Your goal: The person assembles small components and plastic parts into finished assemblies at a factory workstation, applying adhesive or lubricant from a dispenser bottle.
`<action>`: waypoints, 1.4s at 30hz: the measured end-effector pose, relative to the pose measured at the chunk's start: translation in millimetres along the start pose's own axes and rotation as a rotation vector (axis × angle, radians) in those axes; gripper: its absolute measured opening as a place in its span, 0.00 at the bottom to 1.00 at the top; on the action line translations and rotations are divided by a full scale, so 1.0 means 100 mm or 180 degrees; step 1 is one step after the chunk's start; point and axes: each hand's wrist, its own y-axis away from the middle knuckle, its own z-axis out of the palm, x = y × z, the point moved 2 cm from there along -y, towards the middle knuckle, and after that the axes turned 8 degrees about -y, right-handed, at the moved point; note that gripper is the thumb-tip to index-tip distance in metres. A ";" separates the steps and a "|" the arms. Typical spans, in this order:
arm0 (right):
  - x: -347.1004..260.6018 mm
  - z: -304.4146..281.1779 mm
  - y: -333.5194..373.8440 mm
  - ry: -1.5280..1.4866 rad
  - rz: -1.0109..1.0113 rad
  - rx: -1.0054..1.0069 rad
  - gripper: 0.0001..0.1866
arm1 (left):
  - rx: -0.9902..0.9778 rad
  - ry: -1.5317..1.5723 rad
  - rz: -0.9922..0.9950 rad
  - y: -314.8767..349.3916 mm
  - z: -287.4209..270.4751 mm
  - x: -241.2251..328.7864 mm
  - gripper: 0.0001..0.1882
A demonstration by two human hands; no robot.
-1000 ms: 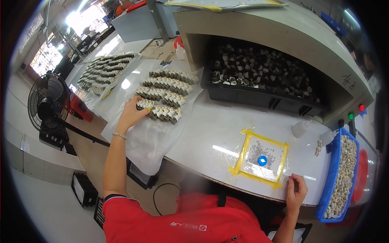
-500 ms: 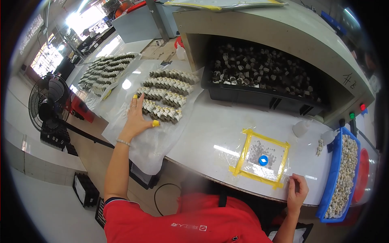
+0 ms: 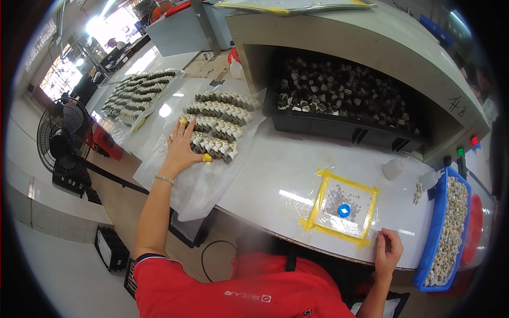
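My left hand point(image 3: 181, 151) lies over a translucent plastic sheet point(image 3: 199, 193), fingers spread, with yellow covers on the thumb and some fingertips. Its fingertips reach the left ends of the nearer rows of small white-and-grey pieces point(image 3: 212, 144), and the thumb points along the front row. Whether the fingers press on the pieces is hard to tell. My right hand point(image 3: 389, 248) rests at the table's front edge with its fingers curled into a pinch; anything between them is too small to name. Beside it, a yellow-taped square point(image 3: 343, 229) on the table holds a small blue round cap-like thing point(image 3: 344, 211).
A black bin point(image 3: 313, 123) full of small dark-and-white pieces sits under a beige hood point(image 3: 360, 34). On the right stands a blue tray point(image 3: 428, 262) of small pale pieces, near a white bottle point(image 3: 393, 169). More rows of pieces point(image 3: 140, 93) lie far left, behind a black fan point(image 3: 62, 135).
My left hand has shifted slightly right, closer to the rows of pieces, its fingers still spread. The right hand stays where it was.
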 end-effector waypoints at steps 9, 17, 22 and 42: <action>-0.01 0.03 -0.03 -0.0097 0.0077 0.0073 0.04 | 0.0200 0.0167 0.0304 0.11 -0.18 0.11 0.59; 0.08 0.00 0.05 -0.0177 -0.0082 -0.0015 0.03 | 0.0030 -0.0082 0.0740 0.12 -0.15 0.51 0.56; -0.06 0.03 0.04 -0.0095 -0.0036 0.0072 0.03 | -0.0042 -0.0002 0.0727 0.14 -0.13 0.48 0.56; -0.12 -0.01 0.01 0.0304 -0.0557 -0.0051 0.04 | 0.0334 0.0738 0.1708 -0.84 -0.67 2.54 0.36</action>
